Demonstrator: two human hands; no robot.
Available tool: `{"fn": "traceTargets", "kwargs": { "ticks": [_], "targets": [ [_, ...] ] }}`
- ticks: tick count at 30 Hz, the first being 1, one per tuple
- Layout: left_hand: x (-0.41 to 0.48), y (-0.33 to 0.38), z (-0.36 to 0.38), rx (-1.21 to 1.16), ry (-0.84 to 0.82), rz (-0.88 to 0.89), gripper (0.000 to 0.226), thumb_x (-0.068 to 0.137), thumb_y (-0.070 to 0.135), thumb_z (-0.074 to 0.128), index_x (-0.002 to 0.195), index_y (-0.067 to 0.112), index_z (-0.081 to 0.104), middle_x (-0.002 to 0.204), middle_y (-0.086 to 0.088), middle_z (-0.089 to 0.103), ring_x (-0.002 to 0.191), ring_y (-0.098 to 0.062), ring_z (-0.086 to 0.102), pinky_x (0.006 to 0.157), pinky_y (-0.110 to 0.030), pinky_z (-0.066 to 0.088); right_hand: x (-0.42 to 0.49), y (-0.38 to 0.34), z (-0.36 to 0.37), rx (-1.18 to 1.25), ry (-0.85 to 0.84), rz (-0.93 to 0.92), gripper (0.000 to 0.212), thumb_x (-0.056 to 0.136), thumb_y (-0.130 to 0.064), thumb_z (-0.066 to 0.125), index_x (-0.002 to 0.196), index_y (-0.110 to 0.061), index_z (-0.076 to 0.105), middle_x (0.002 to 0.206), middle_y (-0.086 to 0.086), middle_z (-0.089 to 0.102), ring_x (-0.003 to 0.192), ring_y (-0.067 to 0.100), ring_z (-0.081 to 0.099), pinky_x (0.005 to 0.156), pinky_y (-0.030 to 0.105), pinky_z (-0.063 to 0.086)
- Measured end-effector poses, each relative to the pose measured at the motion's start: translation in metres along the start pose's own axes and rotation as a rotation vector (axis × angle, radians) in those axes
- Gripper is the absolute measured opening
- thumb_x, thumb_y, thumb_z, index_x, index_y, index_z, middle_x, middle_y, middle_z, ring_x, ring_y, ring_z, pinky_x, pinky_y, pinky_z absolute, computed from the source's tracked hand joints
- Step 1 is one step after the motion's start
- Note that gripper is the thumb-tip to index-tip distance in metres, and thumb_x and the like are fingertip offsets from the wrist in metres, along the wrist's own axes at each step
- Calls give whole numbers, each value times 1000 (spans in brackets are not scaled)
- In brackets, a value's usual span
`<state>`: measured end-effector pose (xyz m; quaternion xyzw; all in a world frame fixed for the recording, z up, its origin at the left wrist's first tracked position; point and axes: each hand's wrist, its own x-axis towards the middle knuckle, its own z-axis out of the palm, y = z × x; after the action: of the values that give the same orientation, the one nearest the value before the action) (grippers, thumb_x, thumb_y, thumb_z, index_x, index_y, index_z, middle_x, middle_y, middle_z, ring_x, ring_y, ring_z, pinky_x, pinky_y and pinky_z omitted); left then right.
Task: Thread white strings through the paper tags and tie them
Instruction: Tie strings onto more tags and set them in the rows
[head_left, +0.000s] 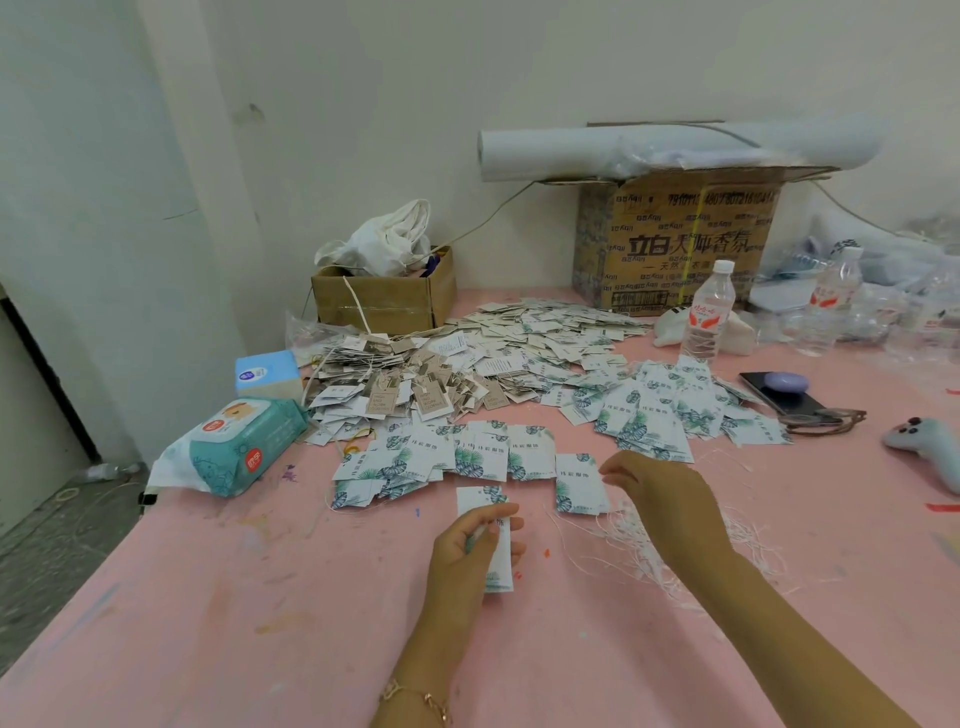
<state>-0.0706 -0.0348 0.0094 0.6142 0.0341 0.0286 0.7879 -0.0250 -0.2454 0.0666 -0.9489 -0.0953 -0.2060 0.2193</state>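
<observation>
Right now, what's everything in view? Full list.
table: one, pink, under everything
leaf-print tags: many, white-green, spread mid-table, more piled right
plain tags: heap, beige-white, behind those
strung tags: pile, brown-white, left of heap
white strings: tangle, white, beside right forearm
wipes pack: one, teal, left edge
tissue pack: one, blue, behind wipes pack
small box: one, brown, back left
white bag: one, white, in small box
large box: one, brown, back right
white roll: one, white, atop large box
water bottles: at least two, clear, by large box
phone: one, black, right side
held tag: one visible, white-green, in left hand
left hand: grips held tag
right hand: above tags, fingers curled, grip unclear
</observation>
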Motion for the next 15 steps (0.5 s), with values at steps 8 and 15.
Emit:
{"fn": "traceTargets", "kwargs": {
  "ticks": [8,15],
  "targets": [
    [-2,1,1,15,15,22,21,90,11,66,96,28,77,96,-1,75,71,-13,68,62,-32,54,10,-23,-33,-204,523,-316,10,75,-11,80,83,-7,75,78,15,74,74,33,70,65,39,54],
    [-3,3,-1,-12,-40,73,49,59,48,84,106,36,75,98,-1,75,71,-10,66,65,-24,54,27,-60,-62,531,504,-148,9,89,-18,65,96,-20,71,83,-8,73,75,7,68,67,20,53]
  ]
}}
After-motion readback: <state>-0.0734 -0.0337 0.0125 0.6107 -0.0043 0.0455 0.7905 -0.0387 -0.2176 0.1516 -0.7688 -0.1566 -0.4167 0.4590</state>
